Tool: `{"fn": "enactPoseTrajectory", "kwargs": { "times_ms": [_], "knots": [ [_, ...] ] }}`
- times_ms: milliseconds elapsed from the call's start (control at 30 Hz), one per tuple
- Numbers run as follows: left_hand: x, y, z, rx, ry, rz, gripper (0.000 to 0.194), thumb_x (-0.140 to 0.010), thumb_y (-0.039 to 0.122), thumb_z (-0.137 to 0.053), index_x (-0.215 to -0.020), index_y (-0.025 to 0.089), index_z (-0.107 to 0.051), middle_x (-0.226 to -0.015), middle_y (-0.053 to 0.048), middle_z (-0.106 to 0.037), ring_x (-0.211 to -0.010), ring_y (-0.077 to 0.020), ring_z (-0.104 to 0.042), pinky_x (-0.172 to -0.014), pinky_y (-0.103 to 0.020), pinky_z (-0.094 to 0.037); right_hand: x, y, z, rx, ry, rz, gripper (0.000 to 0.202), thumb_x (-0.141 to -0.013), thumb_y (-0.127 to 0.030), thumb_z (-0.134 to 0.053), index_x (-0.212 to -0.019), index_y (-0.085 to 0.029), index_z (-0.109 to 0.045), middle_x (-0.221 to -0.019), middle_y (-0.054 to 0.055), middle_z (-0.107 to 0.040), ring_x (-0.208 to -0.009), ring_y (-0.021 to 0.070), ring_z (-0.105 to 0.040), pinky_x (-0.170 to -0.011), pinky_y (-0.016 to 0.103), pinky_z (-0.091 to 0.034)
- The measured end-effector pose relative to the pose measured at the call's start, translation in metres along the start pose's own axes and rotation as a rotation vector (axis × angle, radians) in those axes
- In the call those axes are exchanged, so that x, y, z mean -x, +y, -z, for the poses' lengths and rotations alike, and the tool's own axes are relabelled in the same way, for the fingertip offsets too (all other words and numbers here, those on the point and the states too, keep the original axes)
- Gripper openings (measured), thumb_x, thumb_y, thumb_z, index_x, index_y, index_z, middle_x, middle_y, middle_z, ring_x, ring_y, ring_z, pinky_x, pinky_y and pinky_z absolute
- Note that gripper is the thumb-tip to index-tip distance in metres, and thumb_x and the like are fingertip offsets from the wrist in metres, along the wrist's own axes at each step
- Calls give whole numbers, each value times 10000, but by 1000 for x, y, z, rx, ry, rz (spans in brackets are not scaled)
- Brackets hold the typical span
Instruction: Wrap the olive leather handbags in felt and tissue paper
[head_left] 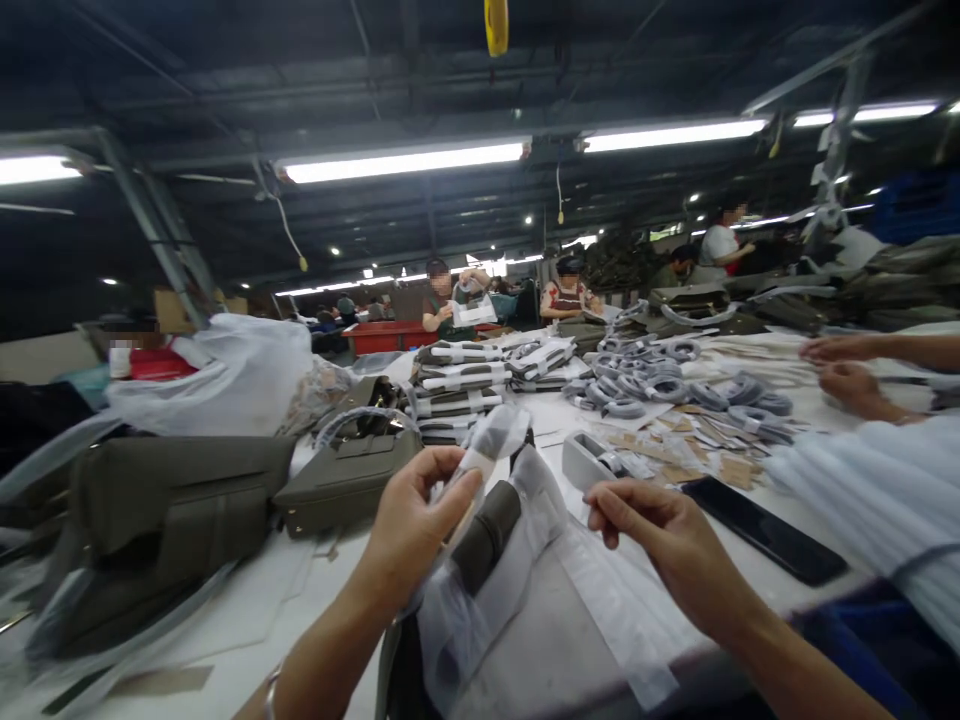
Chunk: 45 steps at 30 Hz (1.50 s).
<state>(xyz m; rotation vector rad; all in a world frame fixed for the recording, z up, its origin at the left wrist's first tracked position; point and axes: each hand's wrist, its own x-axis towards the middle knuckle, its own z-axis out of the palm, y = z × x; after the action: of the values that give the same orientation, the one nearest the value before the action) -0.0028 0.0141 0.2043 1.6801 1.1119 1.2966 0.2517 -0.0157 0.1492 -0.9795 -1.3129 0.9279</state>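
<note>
My left hand is closed on a plastic-wrapped strap, thumb and fingers pressed together. Just beneath it stands a dark olive handbag, partly covered by clear plastic film. To the right, my right hand is closed in a pinch; what lies between its fingertips, if anything, is too small to make out. Close beyond those fingers rests a grey-white tape dispenser-like object. A strip of clear plastic hangs over the table's near edge between my arms.
Olive handbags lie at left. Stacked wrapped straps and grey wrapped rings fill the back. A black phone and white foam sheets lie at right, near a co-worker's hands.
</note>
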Motion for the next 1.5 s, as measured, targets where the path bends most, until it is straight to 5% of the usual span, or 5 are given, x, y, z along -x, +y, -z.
{"fn": "enactPoseTrajectory", "kwargs": {
  "times_ms": [167,333,600,800,1500],
  "knots": [
    [2,0,-4,-212,42,-145,199,-830,371,-664,-922,195,-680,-873,-21,-702,-829,-182,-618,-766,-288,-452,-11,-34,-57,-70,-141,120,336,-828,-496,-720,-766,-166,-746,-667,42,-693,-589,124,-582,-575,228,-467],
    [5,-4,-4,-279,59,-222,168,-833,346,-674,-937,214,-673,-883,1,-694,-843,-174,-617,-777,-286,-446,-26,-31,-79,1,-145,87,339,-793,-495,-741,-711,-166,-727,-614,18,-675,-535,116,-554,-524,221,-420],
    [7,-5,-1,-275,21,-215,133,-832,320,-665,-919,219,-674,-893,3,-700,-857,-177,-625,-778,-286,-446,-31,-25,-76,244,-136,38,360,-850,-469,-641,-627,-192,-692,-575,3,-657,-509,133,-560,-535,249,-406],
    [7,0,-2,-240,-3,-173,134,-823,304,-661,-925,221,-684,-889,4,-710,-848,-174,-628,-792,-282,-450,-22,-20,-74,387,-133,192,274,-935,-333,-469,-791,-236,-681,-659,-9,-653,-639,161,-620,-626,261,-439],
    [14,7,-5,-108,-83,-118,225,-854,387,-649,-943,182,-659,-848,-29,-700,-765,-169,-625,-680,-263,-465,-29,-13,-92,-65,-52,90,90,-741,-272,-593,-686,-202,-606,-667,-8,-600,-640,158,-584,-626,270,-486]
  ]
}}
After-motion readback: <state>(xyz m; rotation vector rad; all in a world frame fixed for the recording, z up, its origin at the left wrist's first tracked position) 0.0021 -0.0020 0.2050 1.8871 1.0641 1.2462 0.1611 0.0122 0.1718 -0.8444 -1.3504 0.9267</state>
